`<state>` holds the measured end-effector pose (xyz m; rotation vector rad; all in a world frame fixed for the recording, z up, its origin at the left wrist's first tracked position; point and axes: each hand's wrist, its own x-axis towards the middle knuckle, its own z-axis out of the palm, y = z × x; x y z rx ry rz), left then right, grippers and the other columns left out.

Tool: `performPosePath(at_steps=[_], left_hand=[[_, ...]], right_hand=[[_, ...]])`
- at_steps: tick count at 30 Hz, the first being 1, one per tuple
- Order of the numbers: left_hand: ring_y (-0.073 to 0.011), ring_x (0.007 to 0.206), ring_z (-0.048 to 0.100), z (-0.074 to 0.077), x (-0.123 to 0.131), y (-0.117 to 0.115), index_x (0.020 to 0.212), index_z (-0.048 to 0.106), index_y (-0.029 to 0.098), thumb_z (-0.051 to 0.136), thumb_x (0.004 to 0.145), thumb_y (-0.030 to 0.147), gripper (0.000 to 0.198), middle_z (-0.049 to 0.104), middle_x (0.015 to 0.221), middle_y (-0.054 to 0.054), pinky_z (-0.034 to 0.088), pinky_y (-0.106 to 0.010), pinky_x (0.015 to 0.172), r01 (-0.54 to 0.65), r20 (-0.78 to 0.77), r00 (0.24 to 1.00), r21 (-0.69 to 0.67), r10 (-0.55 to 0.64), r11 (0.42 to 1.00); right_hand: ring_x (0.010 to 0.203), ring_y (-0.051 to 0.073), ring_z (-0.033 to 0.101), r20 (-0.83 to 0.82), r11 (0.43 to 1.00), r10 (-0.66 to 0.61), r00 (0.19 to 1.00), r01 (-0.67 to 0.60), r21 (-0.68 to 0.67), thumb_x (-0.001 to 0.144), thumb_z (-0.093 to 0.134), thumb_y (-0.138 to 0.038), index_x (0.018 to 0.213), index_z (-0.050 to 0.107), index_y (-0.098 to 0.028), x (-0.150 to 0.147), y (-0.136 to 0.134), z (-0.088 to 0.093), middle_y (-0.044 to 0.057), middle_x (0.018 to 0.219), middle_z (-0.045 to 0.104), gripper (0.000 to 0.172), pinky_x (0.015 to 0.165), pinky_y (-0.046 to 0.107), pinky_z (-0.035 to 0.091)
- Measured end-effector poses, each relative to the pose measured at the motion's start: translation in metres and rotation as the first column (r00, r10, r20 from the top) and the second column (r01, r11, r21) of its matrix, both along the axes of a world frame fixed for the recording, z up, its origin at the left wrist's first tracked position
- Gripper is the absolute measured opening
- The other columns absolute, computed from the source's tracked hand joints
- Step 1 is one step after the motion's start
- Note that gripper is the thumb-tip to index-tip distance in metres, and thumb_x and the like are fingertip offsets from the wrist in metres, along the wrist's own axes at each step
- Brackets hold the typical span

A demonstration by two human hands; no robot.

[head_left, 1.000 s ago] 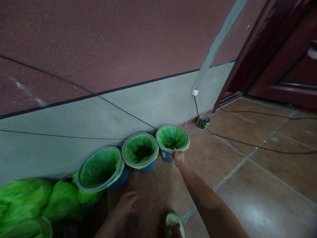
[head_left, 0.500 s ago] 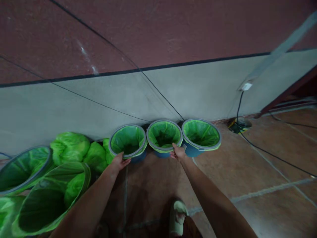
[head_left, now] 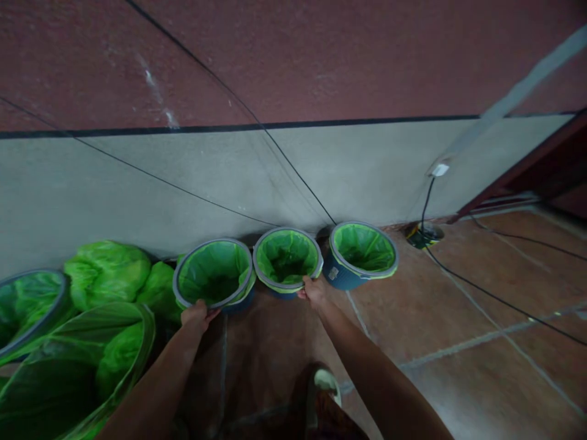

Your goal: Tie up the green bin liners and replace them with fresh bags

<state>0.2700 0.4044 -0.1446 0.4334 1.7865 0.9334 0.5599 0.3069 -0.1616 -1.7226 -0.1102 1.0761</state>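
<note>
Three round blue bins lined with green bags stand in a row at the foot of the wall. My left hand (head_left: 198, 315) grips the near rim of the left bin (head_left: 213, 272), thumb over the grey ring. On the middle bin (head_left: 288, 256), my right hand (head_left: 314, 290) is closed round the near right part of the rim. These two bins touch or nearly touch. The right bin (head_left: 351, 275) stands a little apart, with a small label on its side, and neither hand is on it.
Filled green bags (head_left: 110, 272) lie at the left beside a large green-lined bin (head_left: 149, 342) and another bin (head_left: 64, 293). A dark can (head_left: 424, 235) stands by the wall, with a black cable (head_left: 495, 295) crossing the tiles. A shoe (head_left: 326, 382) shows below.
The left and middle bins, still held by my hands, have shifted left and towards me. A gap has opened between the middle and right bins. The view has also shifted.
</note>
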Motion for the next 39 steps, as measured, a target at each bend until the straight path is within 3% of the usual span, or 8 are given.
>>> performPosePath(at_steps=[6, 11, 13, 17, 24, 29, 34, 39], left_hand=[[-0.0099, 0.053, 0.057, 0.004, 0.004, 0.000, 0.107, 0.051, 0.012, 0.051, 0.082, 0.008, 0.026, 0.059, 0.090, -0.005, 0.058, -0.026, 0.050, -0.012, -0.018, 1.000, -0.008, 0.012, 1.000], [-0.0119, 0.050, 0.060, 0.011, 0.001, -0.006, 0.117, 0.048, 0.013, 0.052, 0.086, 0.019, 0.031, 0.064, 0.085, -0.007, 0.057, -0.028, 0.052, 0.067, 0.019, 0.998, -0.065, -0.066, 0.996], [-0.0158, 0.053, 0.064, 0.015, 0.000, -0.013, 0.122, 0.047, 0.014, 0.056, 0.086, 0.037, 0.044, 0.067, 0.087, -0.011, 0.056, -0.031, 0.052, 0.153, 0.044, 0.988, -0.127, -0.148, 0.980], [-0.0198, 0.060, 0.068, 0.017, 0.007, -0.033, 0.123, 0.049, 0.012, 0.059, 0.080, 0.055, 0.062, 0.069, 0.090, -0.015, 0.055, -0.030, 0.053, 0.290, 0.101, 0.956, -0.225, -0.274, 0.930], [-0.0181, 0.071, 0.070, 0.018, 0.078, -0.067, 0.115, 0.054, 0.013, 0.063, 0.083, 0.039, 0.042, 0.070, 0.095, -0.014, 0.055, -0.029, 0.063, 0.514, 0.248, 0.845, -0.132, -0.474, 0.848], [-0.0148, 0.064, 0.067, 0.023, 0.138, -0.062, 0.096, 0.058, 0.012, 0.063, 0.084, 0.033, 0.025, 0.069, 0.082, -0.008, 0.054, -0.028, 0.064, 0.586, 0.224, 0.791, -0.006, -0.570, 0.811], [-0.0143, 0.057, 0.064, 0.019, 0.161, -0.053, 0.092, 0.060, 0.012, 0.066, 0.081, 0.035, 0.027, 0.066, 0.068, -0.005, 0.054, -0.028, 0.061, 0.589, 0.145, 0.798, 0.012, -0.585, 0.808], [-0.0133, 0.055, 0.063, 0.021, 0.168, -0.052, 0.099, 0.063, 0.014, 0.068, 0.079, 0.039, 0.033, 0.069, 0.072, -0.007, 0.055, -0.029, 0.063, 0.601, 0.138, 0.788, 0.041, -0.600, 0.798]], right_hand=[[0.053, 0.013, 0.061, -0.039, 1.000, 0.025, 0.999, -0.026, -0.010, 0.088, 0.051, -0.044, 0.094, 0.057, -0.013, 0.010, -0.008, 0.000, 0.003, 0.065, 0.064, 0.032, 0.053, 0.024, 0.051], [0.055, 0.014, 0.057, 0.047, 0.960, -0.255, 0.966, 0.259, -0.105, 0.087, 0.044, -0.060, 0.091, 0.056, -0.013, 0.077, -0.033, 0.000, 0.007, 0.069, 0.062, 0.049, 0.050, 0.025, 0.047], [0.057, 0.014, 0.056, 0.055, 0.902, -0.414, 0.909, 0.418, -0.113, 0.089, 0.038, -0.060, 0.094, 0.053, -0.014, 0.113, -0.040, 0.000, 0.006, 0.070, 0.060, 0.049, 0.053, 0.025, 0.048], [0.054, 0.011, 0.054, 0.019, 0.855, -0.513, 0.858, 0.513, -0.082, 0.091, 0.047, -0.035, 0.088, 0.051, -0.014, 0.158, -0.039, -0.003, 0.000, 0.062, 0.056, 0.021, 0.055, 0.023, 0.046], [0.047, 0.010, 0.055, -0.022, 0.846, -0.531, 0.847, 0.529, -0.060, 0.088, 0.050, -0.022, 0.077, 0.050, -0.016, 0.133, -0.017, -0.015, -0.001, 0.055, 0.056, 0.012, 0.049, 0.021, 0.047], [0.043, 0.009, 0.055, -0.065, 0.843, -0.537, 0.841, 0.538, 0.000, 0.088, 0.053, -0.025, 0.077, 0.049, -0.019, 0.123, -0.011, -0.017, -0.005, 0.053, 0.056, 0.013, 0.044, 0.019, 0.048], [0.040, 0.009, 0.055, -0.101, 0.826, -0.548, 0.830, 0.557, 0.091, 0.087, 0.057, -0.030, 0.077, 0.050, -0.019, 0.123, -0.016, -0.015, -0.005, 0.048, 0.056, 0.017, 0.041, 0.018, 0.047], [0.042, 0.010, 0.055, -0.165, 0.821, -0.536, 0.828, 0.557, 0.123, 0.089, 0.055, -0.036, 0.079, 0.050, -0.018, 0.121, -0.020, -0.015, -0.004, 0.049, 0.058, 0.021, 0.045, 0.019, 0.048]])
